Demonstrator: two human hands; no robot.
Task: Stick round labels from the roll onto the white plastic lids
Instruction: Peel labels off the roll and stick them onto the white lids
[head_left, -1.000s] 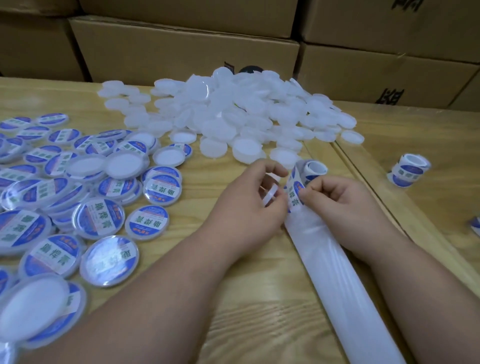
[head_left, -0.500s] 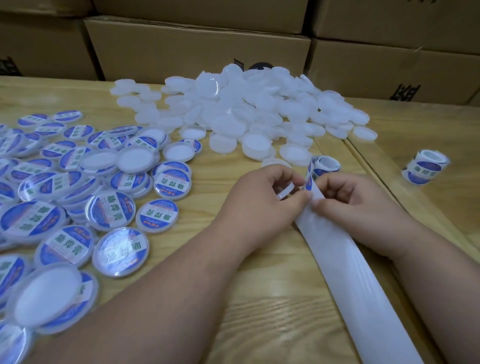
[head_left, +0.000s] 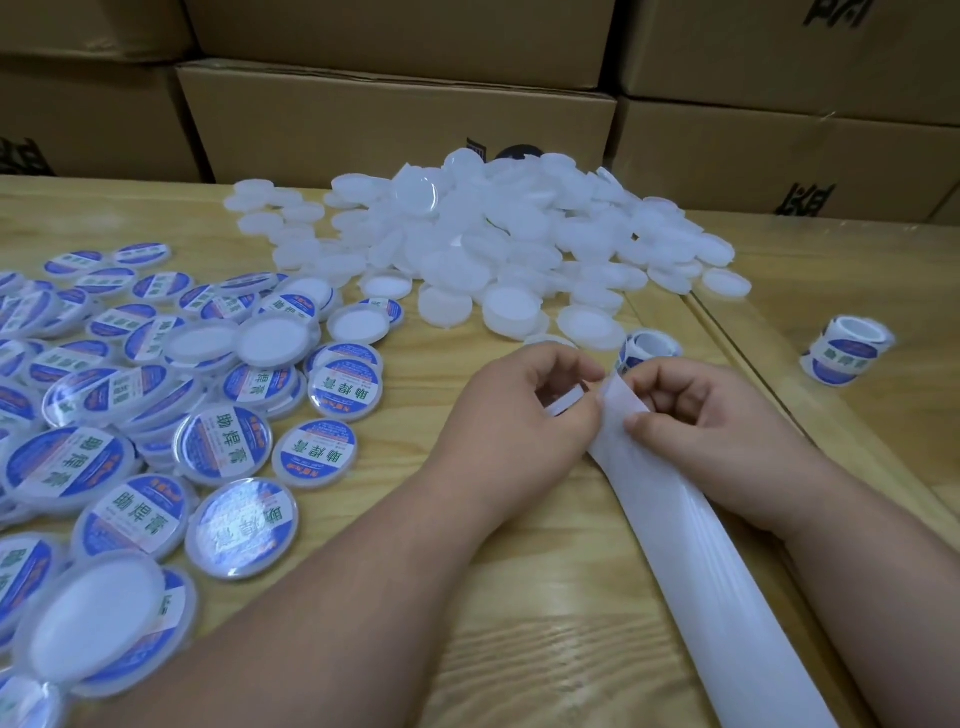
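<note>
I count 2 hands: my left hand (head_left: 524, 410) and my right hand (head_left: 711, 431). I see 2 rolls of labels, 1 roll (head_left: 647, 348) just past my fingers and 1 more roll (head_left: 847, 356) off to the right. There is 1 long white strip of paper (head_left: 711, 561). There is 1 big heap of plain white lids (head_left: 498, 234), too many for me to count. There is 1 spread of lids with blue labels (head_left: 156, 415) on the left, also too many to count. At the back I see at least 5 brown boxes (head_left: 395, 119).
</note>
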